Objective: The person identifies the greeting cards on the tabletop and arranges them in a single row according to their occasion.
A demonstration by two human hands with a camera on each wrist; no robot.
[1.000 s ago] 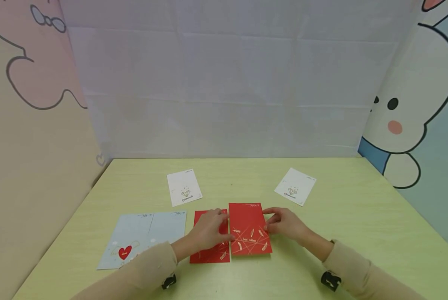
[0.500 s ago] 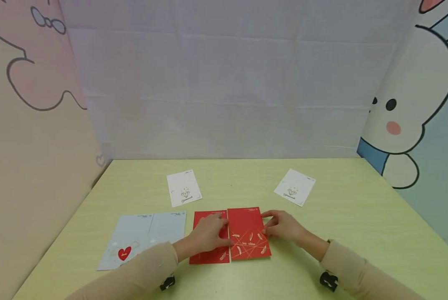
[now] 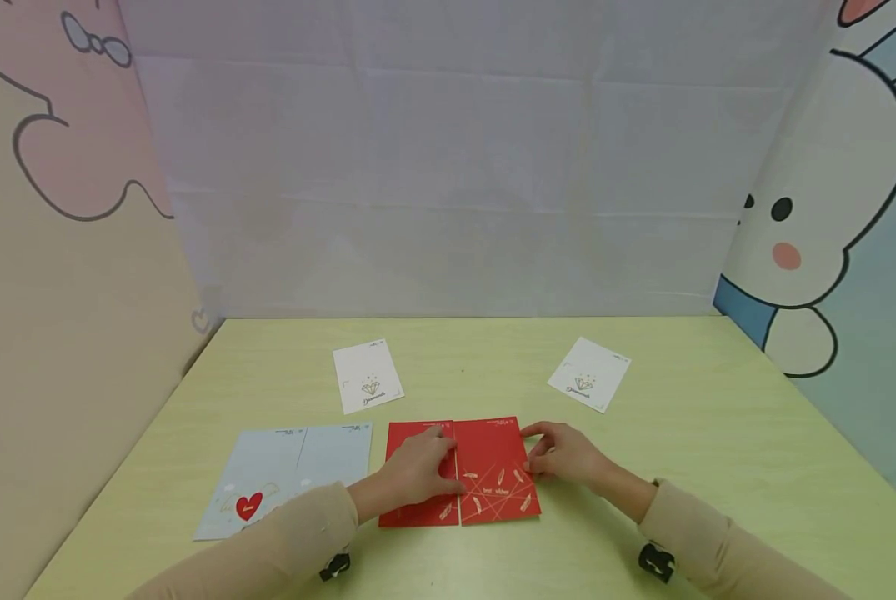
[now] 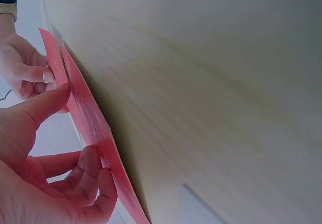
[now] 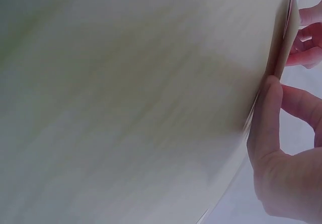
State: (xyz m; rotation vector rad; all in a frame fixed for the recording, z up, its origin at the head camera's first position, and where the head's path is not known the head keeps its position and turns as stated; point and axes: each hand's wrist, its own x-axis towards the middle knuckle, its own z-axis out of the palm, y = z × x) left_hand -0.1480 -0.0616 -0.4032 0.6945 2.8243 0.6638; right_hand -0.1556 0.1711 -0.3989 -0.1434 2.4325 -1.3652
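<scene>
Left hand (image 3: 417, 467) on the left red card (image 3: 417, 514), thumb and fingers apart, right hand (image 3: 565, 452) pinching the right red card (image 3: 491, 454) by its right edge, far white cards (image 3: 367, 367).

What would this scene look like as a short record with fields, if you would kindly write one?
Left hand: over the left red card, thumb at the seam
Right hand: holds the right edge of the right red card
Seam: narrow; whether the two touch is unclear
Left side: light blue heart card and plainer light blue card, side by side
Farther back: left white diamond card and right white diamond card, well apart
Surface: yellow-green table
Backdrop: creased white sheet
</scene>
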